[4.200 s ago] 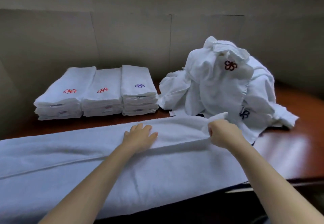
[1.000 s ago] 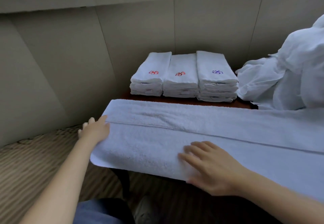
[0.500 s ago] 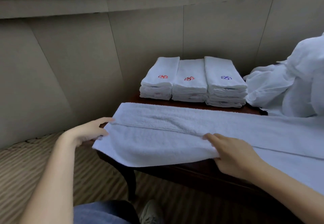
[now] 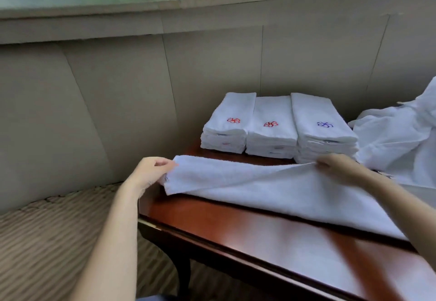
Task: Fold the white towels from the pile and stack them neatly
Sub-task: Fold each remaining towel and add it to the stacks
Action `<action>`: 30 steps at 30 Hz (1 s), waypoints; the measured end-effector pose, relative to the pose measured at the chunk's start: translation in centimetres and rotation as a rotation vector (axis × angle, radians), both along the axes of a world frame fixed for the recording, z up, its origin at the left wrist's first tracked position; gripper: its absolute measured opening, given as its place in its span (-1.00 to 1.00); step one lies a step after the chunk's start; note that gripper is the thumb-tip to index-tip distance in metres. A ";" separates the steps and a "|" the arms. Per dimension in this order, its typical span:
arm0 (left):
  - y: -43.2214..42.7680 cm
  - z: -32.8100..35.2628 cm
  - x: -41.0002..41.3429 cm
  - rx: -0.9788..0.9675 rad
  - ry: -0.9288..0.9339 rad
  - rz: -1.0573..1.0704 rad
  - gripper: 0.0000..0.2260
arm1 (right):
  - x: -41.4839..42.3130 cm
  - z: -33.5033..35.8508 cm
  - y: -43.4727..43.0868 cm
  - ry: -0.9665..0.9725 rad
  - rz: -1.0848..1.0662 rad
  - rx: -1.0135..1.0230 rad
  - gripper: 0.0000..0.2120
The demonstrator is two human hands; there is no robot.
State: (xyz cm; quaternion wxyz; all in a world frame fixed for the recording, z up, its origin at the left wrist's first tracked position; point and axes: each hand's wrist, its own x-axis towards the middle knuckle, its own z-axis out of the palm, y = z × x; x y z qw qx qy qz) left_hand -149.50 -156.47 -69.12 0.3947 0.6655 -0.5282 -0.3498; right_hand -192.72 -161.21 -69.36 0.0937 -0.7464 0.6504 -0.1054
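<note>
While apparently pinched: towel [image 4: 271, 190], left hand [image 4: 151, 171], right hand [image 4: 339, 166].

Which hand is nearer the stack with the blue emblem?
Right. The right hand sits just in front of the blue-emblem stack; the left hand grips the towel's far left end.

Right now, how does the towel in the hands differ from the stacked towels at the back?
The held towel lies long and only partly folded, and no emblem shows on it; the stacked towels are compact rectangles with red or blue emblems on top. The left hand and right hand lift the held towel's edge; the stacks rest untouched. Both are white.
</note>
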 end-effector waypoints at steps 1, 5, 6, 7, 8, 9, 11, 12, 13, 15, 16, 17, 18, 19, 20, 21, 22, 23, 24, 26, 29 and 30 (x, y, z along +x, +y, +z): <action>-0.5 0.0 0.0 0.043 0.026 -0.005 -0.73 | 0.2 -1.2 -0.7 0.058 -0.018 0.015 -0.69; -2.2 -0.8 -0.1 0.099 -0.071 0.023 -0.51 | 0.2 -4.6 -2.0 0.290 -0.049 -0.132 -0.78; -2.5 -1.1 -0.3 0.086 -0.117 0.049 -0.54 | 0.1 -4.9 -2.3 0.292 -0.053 -0.161 -0.78; -2.9 -1.6 -0.5 0.074 -0.153 0.074 -0.57 | 0.0 -5.0 -2.6 0.298 -0.054 -0.179 -0.78; -3.1 -1.9 -0.7 0.063 -0.163 0.087 -0.62 | -0.2 -5.0 -2.8 0.309 -0.054 -0.183 -0.78; -3.4 -2.2 -0.9 0.048 -0.174 0.099 -0.70 | -0.3 -5.0 -3.1 0.317 -0.051 -0.178 -0.76; -3.9 -2.1 -1.3 0.043 -0.185 0.127 -0.86 | -0.3 -5.1 -3.4 0.319 -0.050 -0.165 -0.72; -4.6 -2.2 -1.3 0.049 -0.171 0.161 -0.67 | -0.2 -5.2 -3.5 0.314 -0.058 -0.164 -0.71; -4.9 -2.2 -1.2 0.040 -0.188 0.219 -0.56 | -0.1 -5.3 -3.5 0.302 -0.067 -0.168 -0.70; -5.7 -2.2 -1.2 0.007 -0.258 0.365 -0.50 | 0.1 -5.5 -3.6 0.265 -0.084 -0.193 -0.69; -6.0 -2.2 -1.5 0.015 -0.290 0.412 -0.51 | 0.1 -5.6 -3.5 0.237 -0.091 -0.216 -0.69; -6.1 -2.4 -1.7 0.028 -0.327 0.435 -0.52 | 0.0 -5.8 -3.3 0.206 -0.102 -0.240 -0.69; -6.2 -2.8 -2.0 0.052 -0.352 0.448 -0.53 | 0.0 -6.0 -3.1 0.181 -0.113 -0.267 -0.69; -6.4 -3.2 -2.3 0.068 -0.378 0.465 -0.53 | 0.0 -6.2 -2.8 0.173 -0.125 -0.298 -0.70; -6.6 -3.6 -2.6 0.079 -0.413 0.484 -0.55 | 0.0 -6.3 -2.6 0.180 -0.134 -0.335 -0.70; -6.7 -3.8 -2.9 0.083 -0.454 0.502 -0.56 | -0.1 -6.3 -2.5 0.190 -0.126 -0.378 -0.71; -7.0 -3.8 -3.1 0.087 -0.493 0.518 -0.57 | -0.1 -6.1 -2.5 0.195 -0.102 -0.425 -0.73; -7.3 -3.7 -3.3 0.086 -0.536 0.532 -0.58 | -0.3 -5.9 -2.5 0.195 -0.073 -0.465 -0.75; -7.7 -3.6 -3.5 0.087 -0.580 0.547 -0.59 | -0.4 -5.5 -2.6 0.201 -0.051 -0.486 -0.77; -8.3 -3.6 -3.6 0.100 -0.662 0.574 -0.61 | -0.4 -5.0 -3.1 0.235 -0.036 -0.452 -0.77; -8.7 -4.1 -3.8 0.128 -0.757 0.582 -0.64 | 0.1 -5.2 -3.9 0.309 -0.007 -0.280 -0.69; -8.7 -4.4 -3.9 0.135 -0.774 0.583 -0.65 | 0.2 -5.3 -4.2 0.317 0.005 -0.247 -0.68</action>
